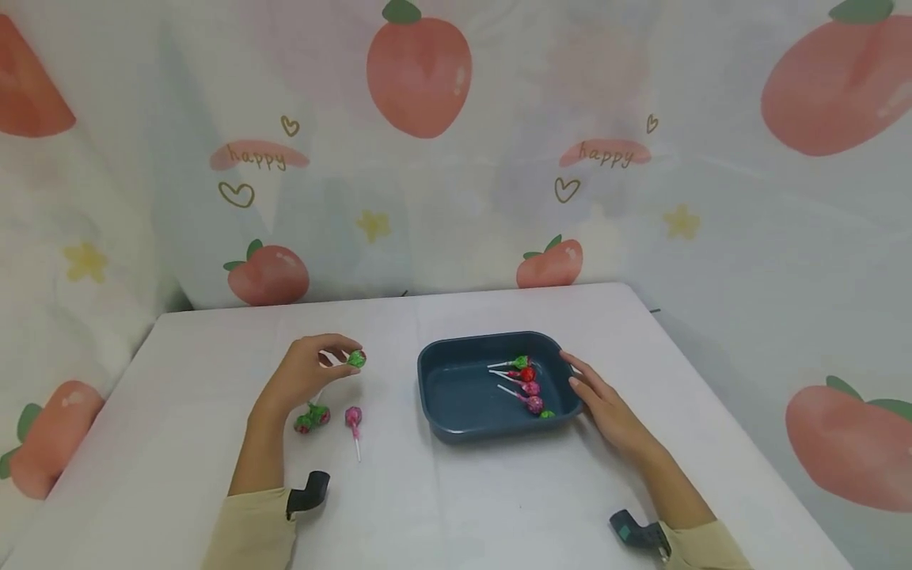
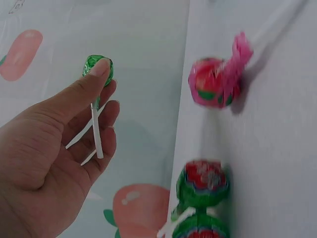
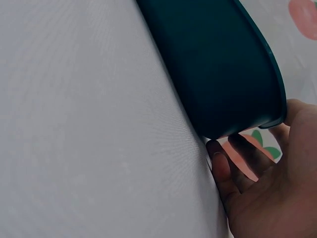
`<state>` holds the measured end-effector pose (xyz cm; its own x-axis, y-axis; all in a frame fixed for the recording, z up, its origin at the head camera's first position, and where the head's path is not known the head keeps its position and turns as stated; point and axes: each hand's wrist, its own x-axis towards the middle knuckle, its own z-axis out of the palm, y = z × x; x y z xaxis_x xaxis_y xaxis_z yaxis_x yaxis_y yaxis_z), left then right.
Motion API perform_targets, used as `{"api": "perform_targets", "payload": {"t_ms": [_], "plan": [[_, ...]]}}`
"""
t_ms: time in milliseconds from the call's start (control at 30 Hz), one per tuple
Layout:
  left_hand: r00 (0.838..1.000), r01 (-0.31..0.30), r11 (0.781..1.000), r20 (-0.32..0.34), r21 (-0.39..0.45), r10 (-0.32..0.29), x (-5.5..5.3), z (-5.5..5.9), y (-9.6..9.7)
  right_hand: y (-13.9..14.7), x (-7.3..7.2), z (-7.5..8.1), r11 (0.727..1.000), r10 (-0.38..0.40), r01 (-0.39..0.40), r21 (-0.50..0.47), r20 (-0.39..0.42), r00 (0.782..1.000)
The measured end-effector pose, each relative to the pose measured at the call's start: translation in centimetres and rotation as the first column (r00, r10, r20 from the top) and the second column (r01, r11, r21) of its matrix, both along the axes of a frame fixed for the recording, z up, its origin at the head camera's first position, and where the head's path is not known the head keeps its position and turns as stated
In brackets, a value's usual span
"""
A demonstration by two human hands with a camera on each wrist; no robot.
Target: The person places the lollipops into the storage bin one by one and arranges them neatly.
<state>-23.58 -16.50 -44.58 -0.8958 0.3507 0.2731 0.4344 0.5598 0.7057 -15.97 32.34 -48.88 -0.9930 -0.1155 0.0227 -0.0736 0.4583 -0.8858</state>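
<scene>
My left hand (image 1: 302,372) pinches a green-wrapped lollipop (image 1: 357,359) by its candy end, between thumb and fingers, above the table. In the left wrist view, the white stick of this lollipop (image 2: 90,66) points down toward the palm. Beneath that hand lie green-and-red lollipops (image 1: 312,417), with a pink lollipop (image 1: 353,417) to their right. My right hand (image 1: 609,412) touches the right end of a dark blue tray (image 1: 456,434), extended fingers at its rim and side. Several lollipops (image 1: 528,374) in green, red and pink wrappers lie in the tray's right half.
A white cloth covers the table (image 1: 463,507). Behind it hangs a curtain (image 1: 492,214) printed with peaches, hearts and stars. Black wrist devices (image 1: 309,495) stick out at both sleeves.
</scene>
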Motion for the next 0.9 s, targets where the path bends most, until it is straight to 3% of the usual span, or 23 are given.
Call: {"api": "perform_targets", "payload": {"t_ms": [200,433,667,900], "plan": [[0.999,0.042,0.999,0.0,0.036,-0.042,0.1,0.4,2.3,0.0,0.3,-0.3,1.0,-0.006,0.006,0.003,0.013,1.0],[0.993,0.12,0.992,-0.011,0.043,-0.119,-0.6,0.9,5.3,0.3,-0.2,-0.7,1.0,0.003,-0.003,0.007,-0.008,1.0],[0.985,0.172,0.985,-0.002,0.032,-0.172,-0.9,0.8,8.1,0.3,-0.1,-0.6,1.0,0.006,-0.006,-0.002,-0.014,1.0],[0.964,0.264,0.964,-0.022,0.03,-0.264,-1.0,0.6,10.9,0.1,0.0,-0.4,1.0,-0.002,0.002,-0.016,-0.004,1.0]]}}
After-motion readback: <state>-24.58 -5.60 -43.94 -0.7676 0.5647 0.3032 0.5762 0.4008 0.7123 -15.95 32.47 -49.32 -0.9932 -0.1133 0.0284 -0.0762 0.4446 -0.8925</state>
